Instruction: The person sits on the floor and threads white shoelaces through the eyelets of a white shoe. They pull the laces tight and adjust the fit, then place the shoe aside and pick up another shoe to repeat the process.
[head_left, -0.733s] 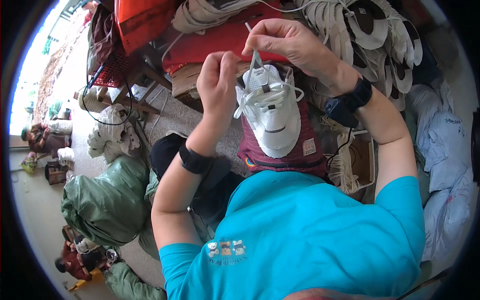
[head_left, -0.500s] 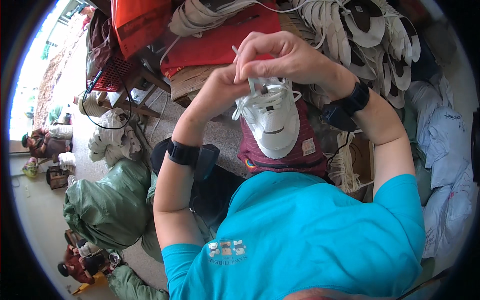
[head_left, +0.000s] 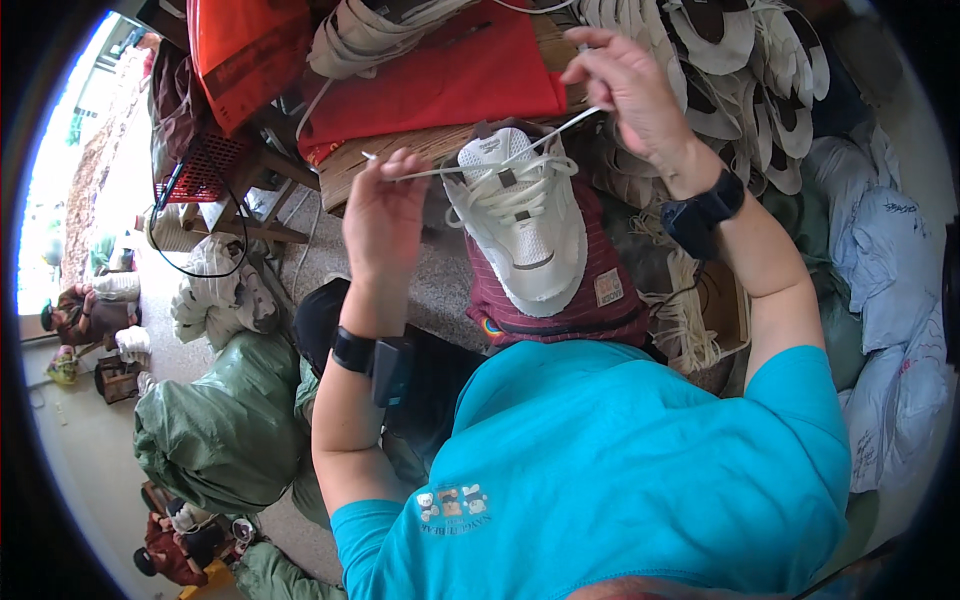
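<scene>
A white sneaker upper [head_left: 540,262] rests on maroon striped cloth [head_left: 620,310] in front of my body, toe toward me. Its white shoelace [head_left: 572,124] crosses at the tongue, and both ends run out to the sides. My left hand [head_left: 384,215], left of the upper, pinches one end, with the tip poking out past the fingers. Up and to the right, my right hand [head_left: 632,100] grips the other end, its fingers bent. Both lace lengths look pulled straight.
Beyond the upper is a wooden table [head_left: 350,170] with a red sheet [head_left: 440,95] and a stack of beige shoe pieces [head_left: 365,40]. Many uppers [head_left: 745,95] hang at right, near white sacks [head_left: 890,275]. Green sacks [head_left: 225,420] lie at left. Other people sit farther left.
My hands were together above the upper and have moved apart, left hand to the left and down, right hand to the right. The lace between them is now stretched out.
</scene>
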